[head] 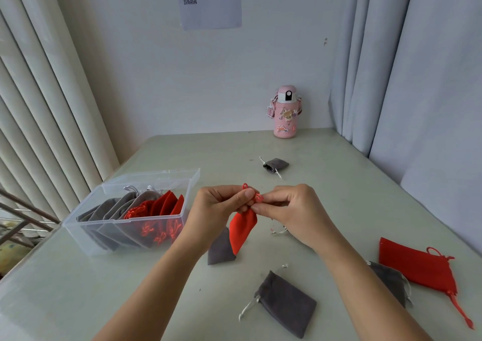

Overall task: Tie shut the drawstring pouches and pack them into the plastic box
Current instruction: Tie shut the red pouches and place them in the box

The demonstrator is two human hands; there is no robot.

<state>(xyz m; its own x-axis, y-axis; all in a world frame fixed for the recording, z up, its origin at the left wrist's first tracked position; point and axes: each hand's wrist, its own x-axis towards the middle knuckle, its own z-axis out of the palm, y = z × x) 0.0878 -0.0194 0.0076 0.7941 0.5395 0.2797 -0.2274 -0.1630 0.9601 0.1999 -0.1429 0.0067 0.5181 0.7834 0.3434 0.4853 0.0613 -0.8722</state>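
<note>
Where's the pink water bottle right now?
In the head view, the pink bottle stands upright far back on the table, right of centre, beyond a grey pouch.

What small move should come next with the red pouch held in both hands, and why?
Probably draw the cord ends apart to cinch the knot: left hand and right hand both pinch the drawstring at the neck of the red pouch, which hangs above the table, seemingly mid-tie. Packing it into the plastic box comes after.

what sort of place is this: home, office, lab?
Probably a home room used as a recording corner: curtains on both sides, a stickered pink bottle on a plain table, a QR-code sheet on the wall.
</note>
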